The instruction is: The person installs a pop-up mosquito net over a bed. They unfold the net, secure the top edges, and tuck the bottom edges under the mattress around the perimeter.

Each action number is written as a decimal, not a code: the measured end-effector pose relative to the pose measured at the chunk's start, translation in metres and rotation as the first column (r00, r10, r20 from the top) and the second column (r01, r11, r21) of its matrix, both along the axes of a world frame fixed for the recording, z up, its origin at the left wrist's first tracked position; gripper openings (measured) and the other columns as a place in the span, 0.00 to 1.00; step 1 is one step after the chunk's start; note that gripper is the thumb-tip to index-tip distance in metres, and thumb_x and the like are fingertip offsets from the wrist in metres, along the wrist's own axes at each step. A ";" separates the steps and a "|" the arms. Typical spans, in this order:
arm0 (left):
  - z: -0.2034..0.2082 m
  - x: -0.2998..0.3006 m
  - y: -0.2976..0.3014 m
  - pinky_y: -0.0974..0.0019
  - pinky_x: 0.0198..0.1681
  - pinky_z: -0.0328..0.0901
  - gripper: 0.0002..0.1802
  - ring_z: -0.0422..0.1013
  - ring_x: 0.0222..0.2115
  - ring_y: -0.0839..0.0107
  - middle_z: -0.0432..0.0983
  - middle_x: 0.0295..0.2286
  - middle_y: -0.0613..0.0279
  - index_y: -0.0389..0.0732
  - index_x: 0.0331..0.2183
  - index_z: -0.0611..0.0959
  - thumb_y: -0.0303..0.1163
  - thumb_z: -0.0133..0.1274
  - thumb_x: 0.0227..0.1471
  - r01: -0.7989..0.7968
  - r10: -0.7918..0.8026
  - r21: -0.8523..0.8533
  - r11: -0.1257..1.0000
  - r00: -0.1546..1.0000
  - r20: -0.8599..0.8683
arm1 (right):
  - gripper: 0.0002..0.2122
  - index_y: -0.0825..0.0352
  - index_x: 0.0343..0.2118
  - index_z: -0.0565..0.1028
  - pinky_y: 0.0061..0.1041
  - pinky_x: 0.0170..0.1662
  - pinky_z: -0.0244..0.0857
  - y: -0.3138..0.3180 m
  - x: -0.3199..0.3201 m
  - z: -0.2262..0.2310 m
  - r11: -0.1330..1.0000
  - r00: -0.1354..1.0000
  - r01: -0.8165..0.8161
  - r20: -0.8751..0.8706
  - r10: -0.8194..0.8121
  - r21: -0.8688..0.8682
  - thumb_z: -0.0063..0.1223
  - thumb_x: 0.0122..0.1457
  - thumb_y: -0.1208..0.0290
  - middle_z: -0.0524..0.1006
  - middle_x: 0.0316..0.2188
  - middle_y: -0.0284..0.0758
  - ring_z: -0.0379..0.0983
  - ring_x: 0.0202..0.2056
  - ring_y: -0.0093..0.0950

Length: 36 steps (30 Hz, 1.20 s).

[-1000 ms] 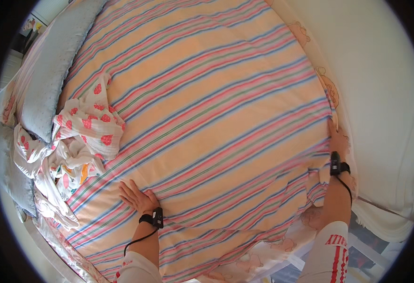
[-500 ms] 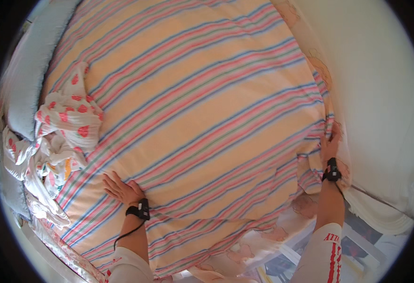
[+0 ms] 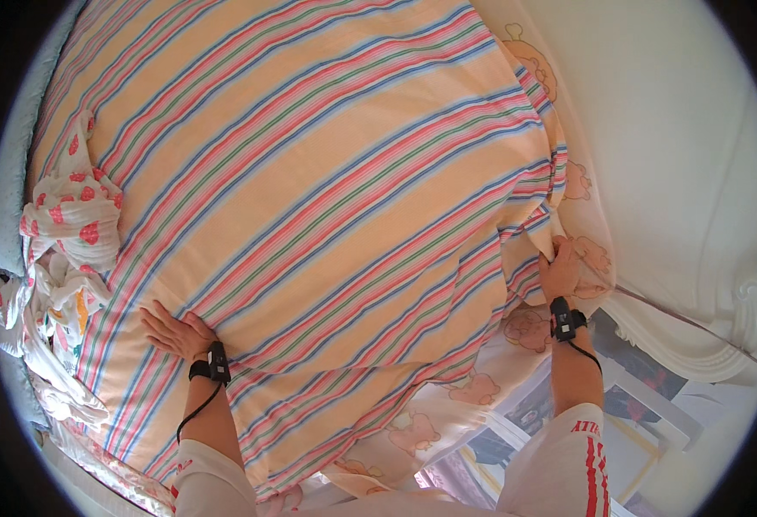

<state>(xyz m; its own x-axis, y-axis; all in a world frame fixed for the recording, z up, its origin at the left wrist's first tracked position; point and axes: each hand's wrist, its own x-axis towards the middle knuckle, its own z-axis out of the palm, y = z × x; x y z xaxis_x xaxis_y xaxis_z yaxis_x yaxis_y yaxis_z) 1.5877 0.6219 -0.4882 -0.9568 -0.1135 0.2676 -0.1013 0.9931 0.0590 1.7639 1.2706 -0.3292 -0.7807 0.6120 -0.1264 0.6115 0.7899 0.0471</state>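
A striped bed sheet point(image 3: 335, 207) in peach, red, blue and green covers most of the bed. My left hand point(image 3: 178, 334) lies flat on its near left part, fingers spread, holding nothing. At the right edge, my right hand point(image 3: 559, 269) has its fingers closed on a bunched corner of the striped sheet; the fingertips are partly hidden in the folds. Beneath that edge shows a pale pink under-sheet point(image 3: 478, 388) printed with cartoon bears. Folds gather in the striped sheet beside my right hand.
A crumpled white cloth with red strawberry prints point(image 3: 77, 215) lies on the left of the bed, against a blue-grey pillow point(image 3: 9, 164). A cream bed board point(image 3: 663, 164) with carved moulding rises on the right. Frame-like objects point(image 3: 637, 405) stand below at the lower right.
The view has shifted, so the bed appears further left. My right hand has gone from outstretched fingers at the sheet's edge to a grip on its corner. My left hand stays flat.
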 end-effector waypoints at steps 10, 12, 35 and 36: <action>-0.001 0.001 -0.004 0.41 0.63 0.37 0.38 0.43 0.64 0.51 0.44 0.64 0.52 0.49 0.64 0.54 0.60 0.27 0.58 0.000 0.000 -0.026 1.000 1.000 -0.004 | 0.16 0.56 0.51 0.64 0.41 0.39 0.71 0.070 0.014 0.068 0.866 0.854 -0.223 0.518 -0.048 0.448 0.42 0.58 0.72 0.70 0.47 0.42 0.76 0.39 0.42; -0.002 0.000 -0.003 0.42 0.64 0.35 0.38 0.42 0.64 0.51 0.44 0.64 0.52 0.49 0.63 0.54 0.59 0.27 0.58 0.000 0.000 -0.009 1.000 1.000 -0.007 | 0.16 0.56 0.50 0.66 0.41 0.39 0.71 0.061 -0.001 0.055 0.834 0.824 -0.256 0.562 -0.077 0.489 0.44 0.57 0.71 0.71 0.47 0.44 0.76 0.39 0.42; 0.007 0.000 -0.001 0.44 0.65 0.30 0.35 0.39 0.65 0.51 0.44 0.64 0.49 0.47 0.63 0.54 0.51 0.32 0.58 0.003 -0.003 0.001 1.000 0.999 0.039 | 0.13 0.63 0.45 0.74 0.29 0.43 0.67 0.004 -0.214 0.012 0.985 1.000 0.025 -0.004 -0.026 -0.173 0.43 0.62 0.66 0.77 0.42 0.40 0.75 0.41 0.40; 0.008 0.000 -0.001 0.44 0.65 0.31 0.35 0.39 0.65 0.51 0.44 0.64 0.49 0.47 0.63 0.54 0.51 0.32 0.58 0.006 -0.006 0.006 1.000 0.999 0.032 | 0.12 0.63 0.45 0.74 0.31 0.43 0.67 0.007 -0.213 0.011 0.991 0.992 -0.128 -0.014 0.127 -0.033 0.43 0.62 0.68 0.76 0.42 0.40 0.75 0.41 0.41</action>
<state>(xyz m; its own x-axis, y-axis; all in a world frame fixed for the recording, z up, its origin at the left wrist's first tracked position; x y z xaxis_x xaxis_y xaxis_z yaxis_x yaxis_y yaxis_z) 1.5878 0.6211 -0.4805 -0.9655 -0.1091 0.2364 -0.0971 0.9934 0.0615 1.5511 1.2772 -0.3185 -0.8536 0.5030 -0.1354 0.5062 0.8624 0.0123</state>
